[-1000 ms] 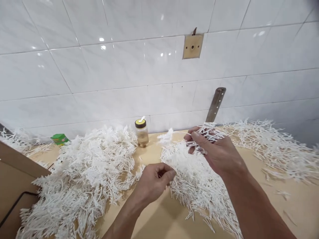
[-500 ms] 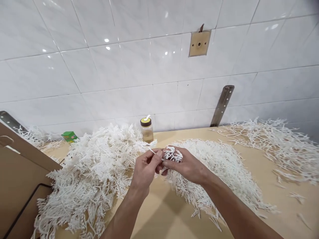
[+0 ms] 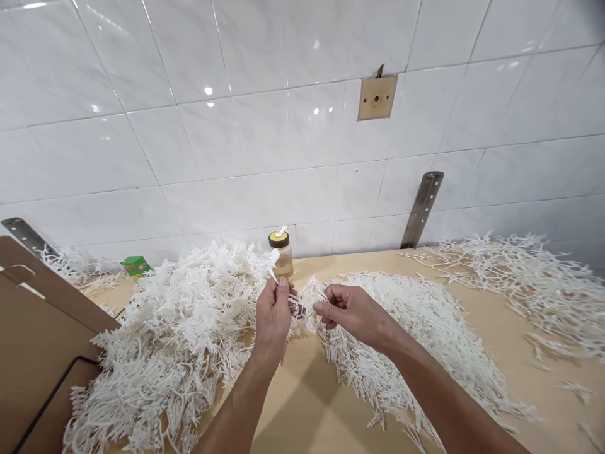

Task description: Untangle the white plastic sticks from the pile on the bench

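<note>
My left hand (image 3: pixel 273 318) is closed in a pinch on a white branched plastic sprig (image 3: pixel 270 260), whose feathery top sticks up toward the jar. Just to its right, my right hand (image 3: pixel 353 313) pinches thin white branched pieces (image 3: pixel 312 291) that spread between the two hands. Where one piece ends and the other begins I cannot make out. Left of my hands rises a big fluffy heap of white branched sprigs (image 3: pixel 189 340). Under and beyond my right hand lies a flatter pile of short white sprigs (image 3: pixel 416 328).
A jar with a yellow and black lid (image 3: pixel 282 255) stands by the tiled wall. A small green box (image 3: pixel 135 265) sits behind the left heap. A cardboard box (image 3: pixel 42 353) is at the left edge. Longer white stems (image 3: pixel 534 277) spread over the table (image 3: pixel 302 410) at the right.
My hands have drawn slightly apart, and the cluster of white tips my right hand covered now shows loosely between them. The view has tilted up a little.
</note>
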Tool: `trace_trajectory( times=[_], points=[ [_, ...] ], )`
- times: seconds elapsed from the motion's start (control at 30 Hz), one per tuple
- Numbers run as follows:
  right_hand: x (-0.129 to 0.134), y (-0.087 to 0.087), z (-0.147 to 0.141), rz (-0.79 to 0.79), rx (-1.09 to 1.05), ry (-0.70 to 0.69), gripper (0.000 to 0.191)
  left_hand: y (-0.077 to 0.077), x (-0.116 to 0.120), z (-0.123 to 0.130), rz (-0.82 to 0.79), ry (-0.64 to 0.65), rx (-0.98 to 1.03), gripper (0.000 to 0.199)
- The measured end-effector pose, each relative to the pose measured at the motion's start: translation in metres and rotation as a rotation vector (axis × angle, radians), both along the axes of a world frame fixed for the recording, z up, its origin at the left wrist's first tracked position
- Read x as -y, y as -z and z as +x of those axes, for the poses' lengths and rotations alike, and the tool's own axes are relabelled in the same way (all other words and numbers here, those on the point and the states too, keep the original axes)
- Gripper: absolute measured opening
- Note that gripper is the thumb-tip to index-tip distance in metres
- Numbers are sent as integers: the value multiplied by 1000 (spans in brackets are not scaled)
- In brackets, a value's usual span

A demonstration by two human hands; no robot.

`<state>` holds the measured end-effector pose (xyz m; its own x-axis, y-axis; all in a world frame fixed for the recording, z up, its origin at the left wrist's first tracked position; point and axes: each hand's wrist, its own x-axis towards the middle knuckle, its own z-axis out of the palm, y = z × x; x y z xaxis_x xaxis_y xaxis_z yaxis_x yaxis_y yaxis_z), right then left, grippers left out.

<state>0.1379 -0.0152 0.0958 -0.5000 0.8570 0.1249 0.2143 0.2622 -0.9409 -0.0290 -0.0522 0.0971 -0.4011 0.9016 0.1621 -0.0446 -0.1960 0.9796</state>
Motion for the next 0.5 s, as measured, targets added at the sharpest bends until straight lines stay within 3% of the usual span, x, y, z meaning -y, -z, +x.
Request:
trace_trajectory(
  times=[0.23,0.37,0.5],
  points=[
    [-4,-5,9,140,55,42,34,1,-1,0,-70,342,86,30],
    [-3,-7,9,141,30,-7,27,1,-2,3,-82,368,38,26],
    [1,-7,3,144,30,-18,27,2,-4,4,-70,257,-95,22]
  ],
)
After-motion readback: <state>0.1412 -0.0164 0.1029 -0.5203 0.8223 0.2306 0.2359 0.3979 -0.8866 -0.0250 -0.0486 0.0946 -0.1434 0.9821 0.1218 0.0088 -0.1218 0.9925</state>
